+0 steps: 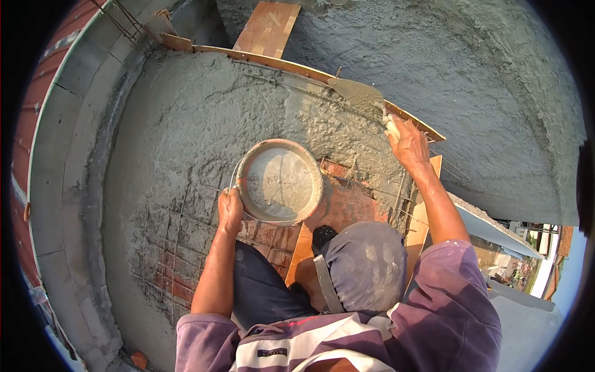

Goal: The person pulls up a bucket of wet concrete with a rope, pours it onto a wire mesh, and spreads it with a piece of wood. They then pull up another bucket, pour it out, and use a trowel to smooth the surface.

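Observation:
My left hand (230, 211) is closed on the rim or wire handle of a round bucket (315, 208), at its left side. Grey, watery cement mix (279, 180) shows inside it. At the upper right, my right hand (409, 144) grips the handle of a trowel (359, 94). The trowel's blade, coated in grey, lies against the wooden form board (266, 60) at the edge of the wet concrete (192, 105). Beneath the bucket the concrete ends, and reddish boards with steel bars show.
Steel rebar mesh (162, 263) lies exposed at lower left. A block wall (65, 180) runs along the left. A plank (268, 28) sticks out beyond the form board. A rough grey wall (446, 68) stands at the far side. An orange panel (304, 248) is near my feet.

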{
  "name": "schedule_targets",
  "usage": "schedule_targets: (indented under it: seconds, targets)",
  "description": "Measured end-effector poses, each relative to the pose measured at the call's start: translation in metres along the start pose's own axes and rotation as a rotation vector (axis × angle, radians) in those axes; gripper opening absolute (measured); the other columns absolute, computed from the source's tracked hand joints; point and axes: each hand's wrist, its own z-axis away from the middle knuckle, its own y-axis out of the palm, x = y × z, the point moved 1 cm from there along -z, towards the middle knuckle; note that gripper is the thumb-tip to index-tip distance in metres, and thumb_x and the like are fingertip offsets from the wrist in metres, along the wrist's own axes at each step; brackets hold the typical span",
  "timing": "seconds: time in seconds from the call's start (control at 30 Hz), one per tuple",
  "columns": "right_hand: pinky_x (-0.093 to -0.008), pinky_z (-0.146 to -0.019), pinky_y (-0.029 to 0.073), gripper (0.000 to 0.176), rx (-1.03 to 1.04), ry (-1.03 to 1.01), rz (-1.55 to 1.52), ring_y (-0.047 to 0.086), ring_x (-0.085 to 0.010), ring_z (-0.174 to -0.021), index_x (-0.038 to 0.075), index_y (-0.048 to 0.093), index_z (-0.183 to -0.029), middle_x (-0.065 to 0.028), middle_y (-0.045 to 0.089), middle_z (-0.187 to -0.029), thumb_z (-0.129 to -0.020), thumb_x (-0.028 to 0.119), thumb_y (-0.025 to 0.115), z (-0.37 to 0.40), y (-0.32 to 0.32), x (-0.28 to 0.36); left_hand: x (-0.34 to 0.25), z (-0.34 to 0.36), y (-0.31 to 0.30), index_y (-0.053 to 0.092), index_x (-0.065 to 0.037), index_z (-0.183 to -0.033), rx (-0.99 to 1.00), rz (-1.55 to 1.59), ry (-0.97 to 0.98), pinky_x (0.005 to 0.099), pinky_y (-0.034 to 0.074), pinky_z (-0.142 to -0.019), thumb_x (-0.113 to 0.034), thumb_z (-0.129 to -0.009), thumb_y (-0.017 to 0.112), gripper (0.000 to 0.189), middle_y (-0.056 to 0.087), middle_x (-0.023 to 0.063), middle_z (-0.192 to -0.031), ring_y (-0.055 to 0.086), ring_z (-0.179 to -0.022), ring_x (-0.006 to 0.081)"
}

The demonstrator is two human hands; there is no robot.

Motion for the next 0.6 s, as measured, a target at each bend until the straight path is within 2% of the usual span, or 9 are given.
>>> schedule_targets:
  seconds: [0.1,0.2,0.27,0.3,0.33,0.4,0.43,0.53,0.6]
  targets:
    - [-0.0477,-0.075,0.058,0.042,0.293,-0.263,-0.101,0.069,-0.0381,-0.090,0.010,0.063,-0.133,-0.0184,0.065,-0.103,-0.092,0.020,0.067,0.008,-0.047,0.062,-0.002,0.005,0.003,0.059,0.004,-0.106,-0.018,-0.015,0.056,0.0394,0.052,-0.059,-0.029,-0.100,0.048,0.035,0.061,0.0113,-0.085,0.061,-0.070,0.0228]
    - [-0.0463,-0.071,0.058,0.036,0.241,-0.534,0.097,0.070,-0.0372,-0.084,0.008,0.066,-0.126,-0.0185,0.066,-0.094,-0.093,0.019,0.065,0.023,-0.027,0.119,-0.016,0.016,0.011,0.057,0.006,-0.105,-0.038,-0.064,0.117,0.0415,0.050,-0.067,-0.029,-0.101,0.050,0.036,0.061,0.0135,-0.086,0.060,-0.077,0.0230]
    - [-0.0479,-0.072,0.056,0.038,0.422,-0.550,0.151,0.072,-0.0359,-0.087,0.007,0.067,-0.127,-0.0247,0.067,-0.093,-0.091,0.018,0.062,0.028,0.017,0.148,-0.005,0.005,0.017,0.056,0.007,-0.104,-0.035,-0.116,0.195,0.0413,0.050,-0.070,-0.031,-0.101,0.051,0.038,0.061,0.0133,-0.088,0.060,-0.080,0.0232]
    - [-0.0480,-0.073,0.057,0.037,0.554,-0.517,0.069,0.072,-0.0359,-0.087,0.006,0.069,-0.125,-0.0259,0.069,-0.092,-0.090,0.018,0.063,0.025,0.036,0.157,0.004,-0.004,0.019,0.055,0.009,-0.110,-0.036,-0.182,0.213,0.0413,0.050,-0.076,-0.034,-0.102,0.051,0.044,0.063,0.0168,-0.096,0.062,-0.089,0.0251]
    - [-0.0480,-0.074,0.057,0.036,0.689,-0.478,-0.015,0.073,-0.0359,-0.086,0.004,0.070,-0.122,-0.0270,0.071,-0.091,-0.089,0.018,0.064,0.023,0.046,0.161,0.005,-0.001,0.019,0.055,0.009,-0.112,-0.057,-0.154,0.176,0.0417,0.050,-0.077,-0.035,-0.102,0.051,0.045,0.063,0.0188,-0.099,0.062,-0.091,0.0260]
    - [-0.0466,-0.079,0.057,0.032,0.726,-0.379,-0.215,0.073,-0.0366,-0.090,0.005,0.074,-0.116,-0.0259,0.072,-0.097,-0.088,0.019,0.066,0.032,0.047,0.150,0.003,0.000,0.023,0.054,0.009,-0.117,-0.098,-0.091,0.105,0.0424,0.050,-0.080,-0.037,-0.102,0.051,0.049,0.064,0.0226,-0.105,0.063,-0.095,0.0278]
    - [-0.0458,-0.081,0.057,0.031,0.747,-0.328,-0.315,0.073,-0.0369,-0.091,0.006,0.076,-0.112,-0.0253,0.073,-0.100,-0.087,0.020,0.067,0.037,0.048,0.142,-0.006,0.006,0.023,0.054,0.008,-0.122,-0.033,-0.067,0.092,0.0436,0.050,-0.085,-0.040,-0.102,0.052,0.052,0.064,0.0261,-0.113,0.063,-0.100,0.0303]
    - [-0.0447,-0.081,0.056,0.038,0.707,-0.369,-0.580,0.072,-0.0384,-0.090,0.007,0.075,-0.118,-0.0199,0.075,-0.100,-0.085,0.026,0.070,0.049,0.055,0.123,-0.008,0.009,0.022,0.055,0.008,-0.121,-0.036,-0.150,0.106,0.0434,0.050,-0.085,-0.040,-0.102,0.052,0.052,0.065,0.0247,-0.113,0.063,-0.099,0.0294]
    - [-0.0418,-0.080,0.056,0.036,0.795,-0.282,-0.614,0.073,-0.0342,-0.087,0.009,0.075,-0.118,-0.0189,0.075,-0.101,-0.087,0.027,0.071,0.058,0.050,0.116,-0.006,0.011,0.017,0.056,0.008,-0.119,-0.038,-0.149,0.130,0.0423,0.051,-0.081,-0.041,-0.102,0.053,0.051,0.066,0.0228,-0.109,0.063,-0.096,0.0272]
